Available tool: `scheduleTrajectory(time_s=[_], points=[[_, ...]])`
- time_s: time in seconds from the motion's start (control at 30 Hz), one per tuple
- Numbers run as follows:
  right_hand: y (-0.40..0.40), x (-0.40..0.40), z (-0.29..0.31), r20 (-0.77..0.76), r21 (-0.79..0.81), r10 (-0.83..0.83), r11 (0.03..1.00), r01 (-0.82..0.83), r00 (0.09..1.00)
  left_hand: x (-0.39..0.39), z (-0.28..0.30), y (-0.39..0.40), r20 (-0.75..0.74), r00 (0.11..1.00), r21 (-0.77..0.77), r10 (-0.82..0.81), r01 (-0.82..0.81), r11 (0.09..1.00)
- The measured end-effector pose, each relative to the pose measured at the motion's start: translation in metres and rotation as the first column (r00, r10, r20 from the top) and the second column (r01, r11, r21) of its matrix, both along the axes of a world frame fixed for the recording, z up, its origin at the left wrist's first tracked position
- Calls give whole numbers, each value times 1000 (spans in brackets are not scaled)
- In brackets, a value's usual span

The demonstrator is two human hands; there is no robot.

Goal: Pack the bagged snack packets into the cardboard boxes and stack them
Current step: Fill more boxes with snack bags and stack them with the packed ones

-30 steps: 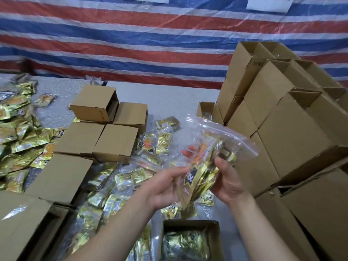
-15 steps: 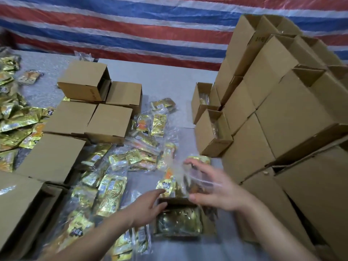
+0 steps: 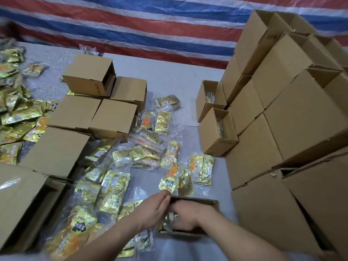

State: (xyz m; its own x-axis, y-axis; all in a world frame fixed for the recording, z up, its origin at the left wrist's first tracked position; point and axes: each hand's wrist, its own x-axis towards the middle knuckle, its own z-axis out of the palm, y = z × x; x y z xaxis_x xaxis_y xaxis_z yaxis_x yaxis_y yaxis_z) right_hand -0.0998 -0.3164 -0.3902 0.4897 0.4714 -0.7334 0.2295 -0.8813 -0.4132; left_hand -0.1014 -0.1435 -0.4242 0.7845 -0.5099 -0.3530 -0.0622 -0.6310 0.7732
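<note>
A: How is the bag of snack packets (image 3: 170,220) expected to handle?

B: It is judged light, soft and slippery; the clear film crumples, so it is best taken by its sides and pressed down flat.

A: Where is it found?

B: Inside the open box (image 3: 211,203) on the counter (image 3: 169,76), pushed down by the right hand (image 3: 186,216), fingers curled over it. The left hand (image 3: 155,210) is laid on the box's left wall; whether that wall is gripped cannot be told.

A: What is changed from a second ago?

B: Then the bag was held up between both hands; now it is lowered into the box.
</note>
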Motion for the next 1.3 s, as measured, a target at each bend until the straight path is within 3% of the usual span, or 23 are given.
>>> scheduleTrajectory(time_s=[0.1,0.2,0.27,0.4,0.57,0.7,0.8,0.93,1.2,1.3], points=[[4,-14,-29,54,-89,-39,995,44,998,-2,-2,-1,14,1000,13,-18,18,1000],[-4,-17,-26,-113,47,-319,944,325,941,-3,-2,0,18,999,20,-36,36,999],[-18,-14,-13,-192,107,-382,908,406,904,-3,-1,1,9,999,9,-33,33,999],[-40,-14,5,-39,79,-393,915,395,919,0,-2,0,22,1000,-7,-3,3,1000],[-2,-23,-13,-237,-130,-313,948,289,920,1,-5,-2,54,998,5,-18,17,1000],[13,-14,-14,-249,-201,-344,933,299,905,-1,-9,-4,41,999,-3,-6,6,1000],[2,-9,-5,-204,-166,-354,931,325,913,2,-11,-3,26,1000,-7,17,-17,1000],[-21,-10,-12,-23,-150,-401,907,393,916,2,-11,-3,14,1000,-14,23,-23,1000],[-30,-26,-18,-89,-97,-459,887,451,884,0,-10,-3,3,1000,-19,20,-20,1000],[-37,-28,-4,23,43,-496,868,495,868,4,-12,-3,10,1000,-5,13,-13,1000]])
